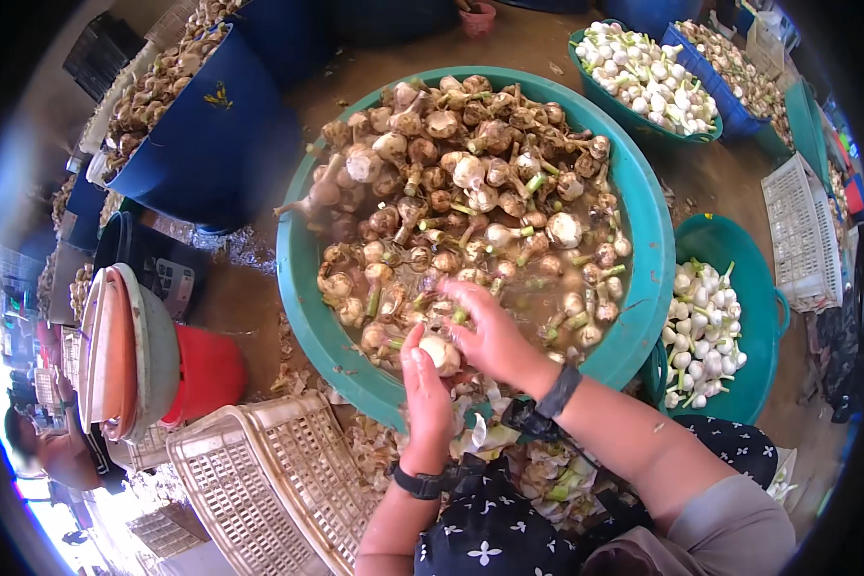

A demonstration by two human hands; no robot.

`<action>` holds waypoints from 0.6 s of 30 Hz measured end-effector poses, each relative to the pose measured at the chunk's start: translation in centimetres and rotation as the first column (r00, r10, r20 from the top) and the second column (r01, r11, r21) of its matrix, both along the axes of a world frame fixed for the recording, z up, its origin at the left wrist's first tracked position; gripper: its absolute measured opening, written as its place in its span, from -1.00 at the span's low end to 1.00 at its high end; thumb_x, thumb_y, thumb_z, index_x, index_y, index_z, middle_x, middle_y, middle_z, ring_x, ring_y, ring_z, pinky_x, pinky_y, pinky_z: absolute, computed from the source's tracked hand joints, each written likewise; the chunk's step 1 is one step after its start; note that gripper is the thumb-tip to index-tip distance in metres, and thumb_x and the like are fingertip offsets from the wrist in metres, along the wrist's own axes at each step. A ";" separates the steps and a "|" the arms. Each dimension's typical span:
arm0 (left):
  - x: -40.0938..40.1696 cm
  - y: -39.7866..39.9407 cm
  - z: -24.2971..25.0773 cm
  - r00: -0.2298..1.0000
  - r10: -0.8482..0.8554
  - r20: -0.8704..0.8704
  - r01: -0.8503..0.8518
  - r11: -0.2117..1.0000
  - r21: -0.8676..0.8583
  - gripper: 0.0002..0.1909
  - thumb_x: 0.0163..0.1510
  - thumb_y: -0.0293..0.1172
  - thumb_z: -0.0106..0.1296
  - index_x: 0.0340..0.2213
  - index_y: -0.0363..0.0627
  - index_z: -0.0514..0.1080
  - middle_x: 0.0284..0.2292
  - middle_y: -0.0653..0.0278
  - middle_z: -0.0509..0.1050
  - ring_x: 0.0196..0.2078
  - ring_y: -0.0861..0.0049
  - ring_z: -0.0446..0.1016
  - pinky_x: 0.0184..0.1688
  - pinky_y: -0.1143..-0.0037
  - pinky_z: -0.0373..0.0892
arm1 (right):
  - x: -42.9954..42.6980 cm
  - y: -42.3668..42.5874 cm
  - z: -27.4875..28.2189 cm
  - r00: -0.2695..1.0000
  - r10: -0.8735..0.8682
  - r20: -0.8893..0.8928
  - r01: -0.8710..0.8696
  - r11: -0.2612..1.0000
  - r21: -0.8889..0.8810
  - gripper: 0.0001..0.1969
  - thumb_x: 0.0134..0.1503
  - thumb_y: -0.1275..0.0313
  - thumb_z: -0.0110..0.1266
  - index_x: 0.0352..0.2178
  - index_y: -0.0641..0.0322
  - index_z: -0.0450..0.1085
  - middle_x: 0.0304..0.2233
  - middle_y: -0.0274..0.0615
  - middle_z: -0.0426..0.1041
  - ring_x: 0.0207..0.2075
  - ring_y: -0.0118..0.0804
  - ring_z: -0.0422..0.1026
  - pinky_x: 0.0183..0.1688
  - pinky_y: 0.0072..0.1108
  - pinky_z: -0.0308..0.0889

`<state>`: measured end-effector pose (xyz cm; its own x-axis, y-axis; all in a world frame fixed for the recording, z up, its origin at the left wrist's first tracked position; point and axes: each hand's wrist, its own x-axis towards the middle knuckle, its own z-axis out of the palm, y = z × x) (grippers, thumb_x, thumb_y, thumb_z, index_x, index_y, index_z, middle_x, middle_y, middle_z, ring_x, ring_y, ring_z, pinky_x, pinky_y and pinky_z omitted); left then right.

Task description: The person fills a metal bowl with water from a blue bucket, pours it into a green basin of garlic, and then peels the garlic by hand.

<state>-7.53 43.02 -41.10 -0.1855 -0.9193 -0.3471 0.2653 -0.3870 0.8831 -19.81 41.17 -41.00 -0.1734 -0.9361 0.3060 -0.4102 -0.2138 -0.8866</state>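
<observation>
A large round teal tub (655, 237) holds muddy water and many unpeeled garlic bulbs (443, 124) with cut stems. At its near rim my left hand (428, 392) holds a pale garlic bulb (439, 356), its fingers along the bulb's left side. My right hand (489, 335) is just right of this bulb, over the water, with fingers apart and curved; a short stem lies near its fingertips. Whether the right fingers touch anything is hard to tell. Loose garlic skins (561, 471) lie below the tub's near edge, around my lap.
Right of the tub stands a green basket (759, 338) of white garlic, with another green tub (583, 65) of white bulbs behind. Plastic crates (259, 461) stand at lower left, near a red bucket (205, 374). A blue barrel (209, 137) of garlic is at upper left. A person (65, 457) is at far left.
</observation>
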 end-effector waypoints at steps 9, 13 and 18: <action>2.9 -1.8 0.2 0.910 -0.182 0.373 0.224 0.972 -0.071 -0.80 0.03 -0.36 -0.11 -0.42 -0.29 0.37 -0.52 0.38 0.38 -0.46 0.73 0.29 -0.38 0.67 0.24 | -0.4 3.5 -0.4 0.492 0.310 -0.814 -0.356 0.924 0.136 -0.86 -0.03 0.40 -0.08 -0.61 0.19 0.32 -0.69 -0.25 0.39 -0.59 -0.24 0.37 -0.54 -0.49 0.29; 3.8 -2.3 -1.2 0.939 -0.319 0.126 0.307 0.946 0.107 -0.71 0.04 -0.34 -0.13 -0.27 -0.31 0.37 -0.39 0.34 0.41 -0.35 0.70 0.31 -0.28 0.67 0.24 | -1.4 2.2 -1.7 0.903 0.426 -0.063 -0.364 0.834 0.414 -0.84 0.00 0.43 -0.11 -0.61 0.25 0.31 -0.72 -0.22 0.37 -0.68 -0.27 0.31 -0.62 -0.53 0.24; 4.1 -2.4 0.3 0.929 -0.329 0.169 0.348 0.932 -0.100 -0.63 0.00 -0.43 -0.12 -0.13 -0.30 0.31 -0.15 0.16 0.37 -0.12 0.53 0.32 -0.07 0.57 0.22 | -0.3 2.8 -1.2 0.945 0.220 0.242 -0.304 0.864 0.401 -0.82 0.07 0.47 -0.16 -0.56 0.32 0.33 -0.67 -0.19 0.36 -0.61 -0.44 0.32 -0.53 -0.59 0.21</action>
<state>-3.39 40.62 -40.80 -0.4489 -0.8486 -0.2798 0.0017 -0.3139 0.9494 -20.12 43.94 -42.18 0.0833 -0.9857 -0.1468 -0.2155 0.1260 -0.9683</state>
